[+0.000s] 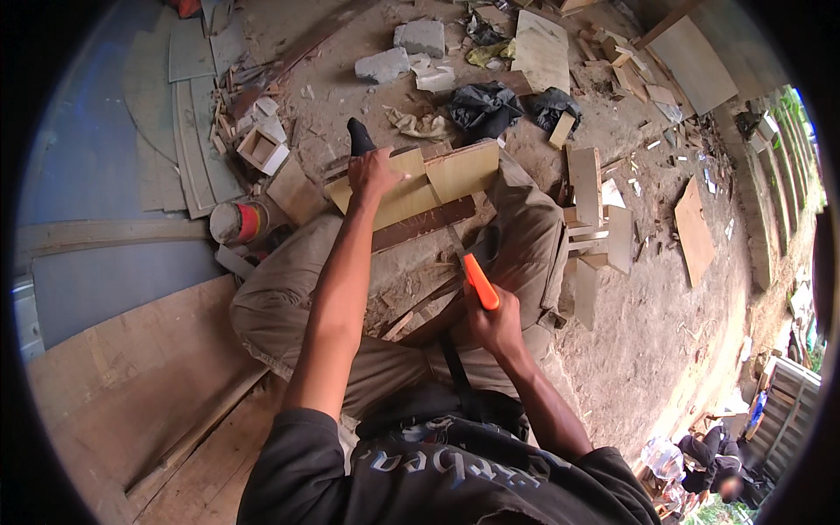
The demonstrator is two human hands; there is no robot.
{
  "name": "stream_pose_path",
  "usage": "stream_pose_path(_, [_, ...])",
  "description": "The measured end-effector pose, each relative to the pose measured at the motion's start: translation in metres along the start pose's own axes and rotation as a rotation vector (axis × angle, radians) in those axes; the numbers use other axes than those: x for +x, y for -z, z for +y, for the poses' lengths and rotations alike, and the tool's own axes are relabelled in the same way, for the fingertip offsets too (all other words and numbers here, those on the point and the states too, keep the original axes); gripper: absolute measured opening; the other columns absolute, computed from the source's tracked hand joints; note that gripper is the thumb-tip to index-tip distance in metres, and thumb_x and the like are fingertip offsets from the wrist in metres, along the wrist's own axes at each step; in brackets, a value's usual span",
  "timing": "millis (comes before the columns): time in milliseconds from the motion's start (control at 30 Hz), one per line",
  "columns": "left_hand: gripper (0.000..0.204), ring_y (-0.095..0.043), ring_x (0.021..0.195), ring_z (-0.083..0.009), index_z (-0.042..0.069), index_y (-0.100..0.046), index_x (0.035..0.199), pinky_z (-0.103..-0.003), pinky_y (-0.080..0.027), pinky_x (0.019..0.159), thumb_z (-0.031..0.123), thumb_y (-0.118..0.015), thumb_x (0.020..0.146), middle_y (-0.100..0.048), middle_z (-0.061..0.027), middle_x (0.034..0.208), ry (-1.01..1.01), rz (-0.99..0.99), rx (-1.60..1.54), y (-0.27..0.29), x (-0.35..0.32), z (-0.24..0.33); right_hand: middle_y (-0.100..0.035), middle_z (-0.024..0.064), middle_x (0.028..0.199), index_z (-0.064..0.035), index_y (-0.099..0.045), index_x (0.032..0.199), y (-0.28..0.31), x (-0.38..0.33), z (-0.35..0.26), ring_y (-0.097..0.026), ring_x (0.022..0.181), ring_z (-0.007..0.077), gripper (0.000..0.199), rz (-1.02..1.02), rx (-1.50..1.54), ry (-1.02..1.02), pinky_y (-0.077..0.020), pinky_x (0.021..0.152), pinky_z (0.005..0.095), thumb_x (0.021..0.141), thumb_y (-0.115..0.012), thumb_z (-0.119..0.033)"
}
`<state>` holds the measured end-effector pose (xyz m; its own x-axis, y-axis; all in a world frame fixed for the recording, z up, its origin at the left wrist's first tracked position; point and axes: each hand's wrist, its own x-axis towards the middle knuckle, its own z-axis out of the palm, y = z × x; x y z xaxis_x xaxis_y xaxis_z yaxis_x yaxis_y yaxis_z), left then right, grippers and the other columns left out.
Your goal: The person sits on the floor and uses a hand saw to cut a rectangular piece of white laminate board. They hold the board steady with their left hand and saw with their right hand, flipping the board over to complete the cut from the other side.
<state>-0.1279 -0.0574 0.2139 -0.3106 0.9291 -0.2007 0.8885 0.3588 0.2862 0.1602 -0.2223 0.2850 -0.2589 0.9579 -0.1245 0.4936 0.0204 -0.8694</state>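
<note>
A pale wooden board (pixel 407 199) lies across my lower legs, above a dark brown wooden piece (pixel 429 225). My left hand (pixel 374 173) grips the board near its far left part, the thumb stretched to the right along it. In my right hand (pixel 495 325) is a handsaw (pixel 480 282) with an orange handle, held low and close to me. Its thin blade points away from me and meets the board at a narrow line between the left part and the right part. The hand covers the rear of the handle.
Wood offcuts (pixel 584 185) are piled beside my right knee. To my left stand a round container (pixel 229 222) with a red band and a small wooden box (pixel 262 150). Concrete blocks (pixel 382 66) and black plastic (pixel 484 105) lie ahead. Another person (pixel 713 464) is at lower right.
</note>
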Motion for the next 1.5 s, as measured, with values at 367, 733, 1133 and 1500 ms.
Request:
stream_pose_path(367, [0.057,-0.068,0.105,-0.031,0.012,-0.069,0.118,-0.046,-0.048,0.091,0.04,-0.084,0.071,-0.073,-0.0138,0.109,-0.035,0.084,-0.019,-0.003,-0.01,0.002,-0.061,0.0253,0.071,0.0043,-0.065,0.088,-0.036,0.047,0.031,-0.067,0.076,0.0429,0.029,-0.01,-0.058,0.014,-0.0506,0.066,0.0436,0.094,-0.065,-0.024])
stream_pose_path(733, [0.051,-0.069,0.102,-0.0302,0.013,-0.069,0.111,-0.047,-0.049,0.088,0.037,-0.085,0.069,-0.073,-0.0128,0.103,-0.105,0.198,-0.019,-0.026,-0.043,0.004,-0.058,0.0237,0.062,0.0032,-0.063,0.083,-0.068,0.103,0.029,-0.063,0.064,0.0445,0.029,0.053,-0.078,0.054,-0.0469,0.057,0.0455,0.094,-0.064,-0.023])
stream_pose_path(1133, [0.05,-0.068,0.1,-0.0358,0.011,-0.067,0.106,-0.048,-0.052,0.086,0.041,-0.085,0.07,-0.073,-0.0151,0.104,-0.015,0.043,-0.011,-0.008,-0.009,-0.007,-0.063,0.0161,0.069,0.0039,-0.067,0.093,-0.025,0.028,0.016,-0.069,0.073,0.0191,0.025,-0.01,-0.019,0.022,-0.0499,0.066,0.0402,0.097,-0.062,-0.02])
stream_pose_path(1500, [0.051,-0.068,0.102,-0.0337,0.01,-0.067,0.106,-0.048,-0.051,0.086,0.042,-0.085,0.07,-0.073,-0.0148,0.103,-0.021,0.062,-0.024,-0.013,-0.015,-0.012,-0.047,0.008,0.057,0.0038,-0.057,0.076,-0.056,0.059,0.06,-0.042,0.06,0.0079,0.044,-0.049,0.26,-0.141,-0.042,0.054,0.0336,0.092,-0.071,-0.035])
